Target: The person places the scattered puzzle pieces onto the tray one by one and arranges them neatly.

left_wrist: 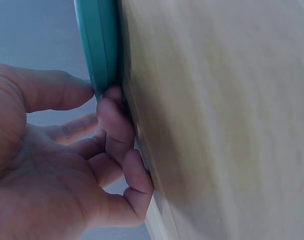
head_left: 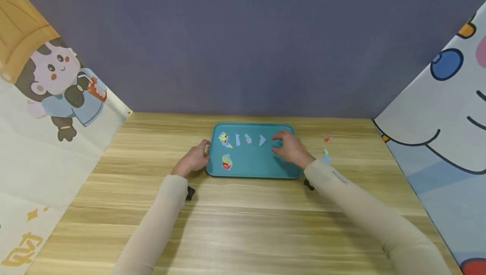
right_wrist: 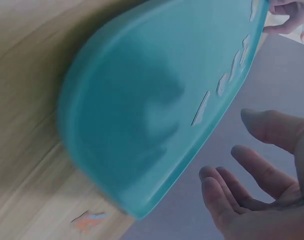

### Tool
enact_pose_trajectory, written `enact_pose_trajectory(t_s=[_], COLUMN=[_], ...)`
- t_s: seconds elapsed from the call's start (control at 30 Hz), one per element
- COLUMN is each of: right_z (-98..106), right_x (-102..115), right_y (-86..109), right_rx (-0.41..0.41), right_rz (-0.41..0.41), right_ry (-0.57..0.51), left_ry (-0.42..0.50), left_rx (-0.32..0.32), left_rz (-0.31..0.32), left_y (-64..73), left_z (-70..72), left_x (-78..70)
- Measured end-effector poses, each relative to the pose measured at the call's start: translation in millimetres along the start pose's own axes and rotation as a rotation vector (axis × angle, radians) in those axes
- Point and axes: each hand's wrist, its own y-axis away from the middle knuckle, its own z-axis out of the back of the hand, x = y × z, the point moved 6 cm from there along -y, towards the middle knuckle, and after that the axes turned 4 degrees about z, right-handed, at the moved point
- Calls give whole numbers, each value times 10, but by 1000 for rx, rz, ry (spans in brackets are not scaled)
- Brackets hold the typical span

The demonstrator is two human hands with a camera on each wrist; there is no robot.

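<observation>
A teal tray (head_left: 258, 165) lies on the wooden table, with several small, irregular printed pieces on it. Four stand in a row along its far part, among them a yellow-and-purple piece (head_left: 224, 139) and a pale triangular piece (head_left: 262, 140). Nearer the front left is a red-and-yellow piece (head_left: 227, 162). My left hand (head_left: 195, 157) holds the tray's left rim, thumb (left_wrist: 67, 92) on the edge and fingers curled at its underside. Over the tray's right part hovers my right hand (head_left: 290, 148), fingers spread apart, nothing between them in the right wrist view.
Right of the tray, on the table (head_left: 243, 224), lie an orange piece (head_left: 328, 138) and a blue-and-yellow piece (head_left: 325, 156), the latter partly behind the right sleeve. A grey-blue panel (head_left: 243, 47) rises behind the table; printed cartoon panels flank both sides.
</observation>
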Motion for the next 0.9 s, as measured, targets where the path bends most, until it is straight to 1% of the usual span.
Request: enact_pose_trajectory(t_s=[0.17, 0.37, 0.57, 0.73, 0.9], right_z=[83, 168, 273, 308, 338], right_x=[-68, -187, -313, -390, -453], right_y=[96, 206, 259, 297, 338], right_rx=[-20, -46, -94, -72, -81], right_rz=[-8, -23, -12, -17, -1], right_ry=[6, -7, 25, 26, 12], left_ry=[5, 11, 10, 3, 0], left_rx=[-2, 10, 11, 7, 8], left_rz=[-9, 14, 18, 18, 9], left_y=[6, 1, -6, -7, -6], left_z=[5, 1, -2, -7, -10], left_x=[-13, -2, 7, 14, 15])
